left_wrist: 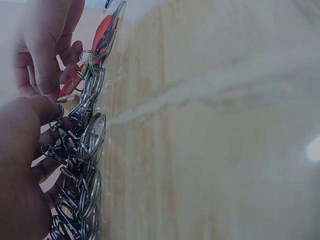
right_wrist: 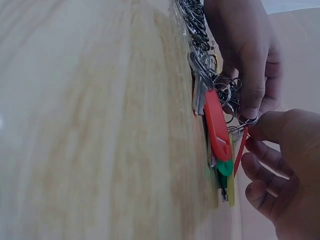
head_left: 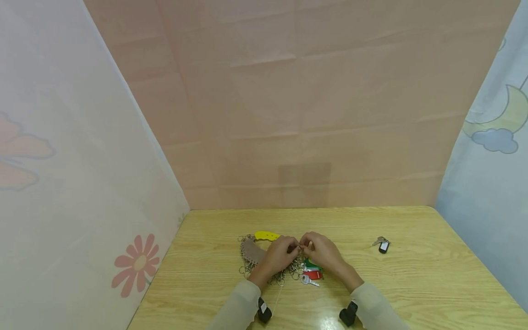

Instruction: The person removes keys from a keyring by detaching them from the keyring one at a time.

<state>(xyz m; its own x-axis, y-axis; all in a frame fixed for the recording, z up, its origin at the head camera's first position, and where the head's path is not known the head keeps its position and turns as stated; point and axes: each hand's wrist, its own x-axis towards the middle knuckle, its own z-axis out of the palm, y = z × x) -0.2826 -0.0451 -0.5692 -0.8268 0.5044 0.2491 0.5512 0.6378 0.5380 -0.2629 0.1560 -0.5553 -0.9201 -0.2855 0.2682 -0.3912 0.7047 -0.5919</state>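
Note:
A curved brown band (head_left: 252,250) edged with many metal rings and clasps lies on the table, with a yellow piece (head_left: 266,235) at its far end. My left hand (head_left: 282,253) leans over the band's right part and pinches a small metal ring (right_wrist: 248,120) between thumb and finger. From the other side my right hand (head_left: 323,252) pinches at the same ring, fingertips almost meeting the left's. A red tag (right_wrist: 241,151) hangs by the right fingertips. Below the hands lie a silver key (head_left: 309,280), a red key tag (head_left: 312,275) and a green tag (head_left: 312,266).
A key with a black tag (head_left: 383,247) lies apart on the right of the wooden table (head_left: 429,275). A pinkish-tan sheet (head_left: 305,114) hangs behind the table, and printed cloths (head_left: 82,137) stand at both sides.

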